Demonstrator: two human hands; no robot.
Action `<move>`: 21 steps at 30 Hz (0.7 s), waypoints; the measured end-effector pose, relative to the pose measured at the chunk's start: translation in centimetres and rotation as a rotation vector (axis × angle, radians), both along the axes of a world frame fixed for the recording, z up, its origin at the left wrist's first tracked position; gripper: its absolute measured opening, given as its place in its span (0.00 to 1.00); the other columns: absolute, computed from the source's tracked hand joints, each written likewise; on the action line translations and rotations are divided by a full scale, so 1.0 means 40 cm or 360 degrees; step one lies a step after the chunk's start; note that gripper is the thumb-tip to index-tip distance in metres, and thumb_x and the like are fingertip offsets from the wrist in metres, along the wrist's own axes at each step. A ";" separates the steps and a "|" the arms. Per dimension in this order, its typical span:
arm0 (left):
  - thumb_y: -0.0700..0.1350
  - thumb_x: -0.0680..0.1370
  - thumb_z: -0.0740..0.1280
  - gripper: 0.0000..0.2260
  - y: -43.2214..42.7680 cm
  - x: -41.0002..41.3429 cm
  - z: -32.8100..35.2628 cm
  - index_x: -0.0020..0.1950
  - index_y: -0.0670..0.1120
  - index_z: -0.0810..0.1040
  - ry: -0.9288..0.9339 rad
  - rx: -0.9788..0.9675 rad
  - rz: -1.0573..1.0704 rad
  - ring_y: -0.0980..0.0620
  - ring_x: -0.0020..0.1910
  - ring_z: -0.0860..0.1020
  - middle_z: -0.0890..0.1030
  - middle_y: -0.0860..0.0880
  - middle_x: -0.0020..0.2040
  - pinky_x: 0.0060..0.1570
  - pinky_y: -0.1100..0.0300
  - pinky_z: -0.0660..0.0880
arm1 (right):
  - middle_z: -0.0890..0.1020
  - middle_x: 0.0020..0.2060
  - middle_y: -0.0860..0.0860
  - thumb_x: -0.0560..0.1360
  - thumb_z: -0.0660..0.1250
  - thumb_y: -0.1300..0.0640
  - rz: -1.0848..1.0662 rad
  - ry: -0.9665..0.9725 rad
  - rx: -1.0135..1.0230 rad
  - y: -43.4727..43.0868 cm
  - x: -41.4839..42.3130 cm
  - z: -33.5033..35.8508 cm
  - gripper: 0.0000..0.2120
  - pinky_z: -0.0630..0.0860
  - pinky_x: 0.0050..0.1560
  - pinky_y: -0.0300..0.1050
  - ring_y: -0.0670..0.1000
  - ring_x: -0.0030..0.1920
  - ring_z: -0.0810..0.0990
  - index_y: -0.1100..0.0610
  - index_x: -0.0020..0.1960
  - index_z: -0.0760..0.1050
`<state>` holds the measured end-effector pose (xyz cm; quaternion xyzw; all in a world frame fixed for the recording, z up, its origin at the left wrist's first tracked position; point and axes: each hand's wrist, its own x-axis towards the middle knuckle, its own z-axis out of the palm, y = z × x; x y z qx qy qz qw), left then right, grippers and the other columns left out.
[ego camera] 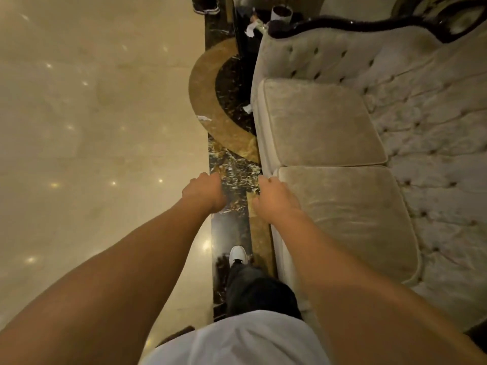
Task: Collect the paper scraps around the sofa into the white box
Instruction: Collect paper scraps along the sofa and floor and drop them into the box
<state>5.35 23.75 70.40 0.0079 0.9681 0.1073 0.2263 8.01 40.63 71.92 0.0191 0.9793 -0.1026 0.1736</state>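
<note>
A beige tufted sofa [342,143] fills the right side. White paper scraps lie on the dark marble floor strip along its front: one [204,118] on the gold ring, one [247,108] against the sofa's base, and another [250,29] farther off by the sofa's far end. My left hand [204,192] and my right hand [276,198] hang stretched forward over the floor strip, fingers curled down; nothing shows in either. My right hand is at the edge of the near seat cushion. The white box is not in view.
Polished cream floor [92,154] spreads to the left. A dark side table [266,22] with a cylinder on it stands beyond the sofa's end. Another person's dark shoe [205,6] is at the top. My white shoe [238,255] is on the marble strip.
</note>
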 end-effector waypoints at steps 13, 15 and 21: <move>0.46 0.74 0.65 0.07 -0.083 -0.891 -0.078 0.46 0.43 0.70 -0.0158 0.0220 0.0197 0.44 0.40 0.73 0.71 0.46 0.37 0.37 0.53 0.69 | 0.77 0.57 0.60 0.76 0.61 0.54 0.0172 -0.0147 0.0111 -0.088 -0.970 -0.013 0.18 0.73 0.48 0.50 0.62 0.55 0.77 0.57 0.65 0.70; 0.44 0.73 0.65 0.06 -0.115 -1.058 -0.134 0.47 0.43 0.73 -0.0160 0.0242 0.0210 0.45 0.39 0.73 0.71 0.46 0.37 0.37 0.54 0.69 | 0.77 0.59 0.60 0.77 0.61 0.53 0.0155 -0.0178 0.0119 -0.136 -1.140 -0.057 0.20 0.73 0.51 0.50 0.62 0.57 0.76 0.56 0.68 0.68; 0.44 0.73 0.66 0.11 -0.262 -1.498 -0.260 0.54 0.43 0.75 -0.0380 0.0308 0.0307 0.49 0.40 0.72 0.73 0.47 0.43 0.38 0.55 0.70 | 0.74 0.62 0.59 0.76 0.60 0.56 0.0119 -0.0496 0.0125 -0.279 -1.593 -0.169 0.24 0.76 0.57 0.56 0.61 0.59 0.75 0.55 0.71 0.63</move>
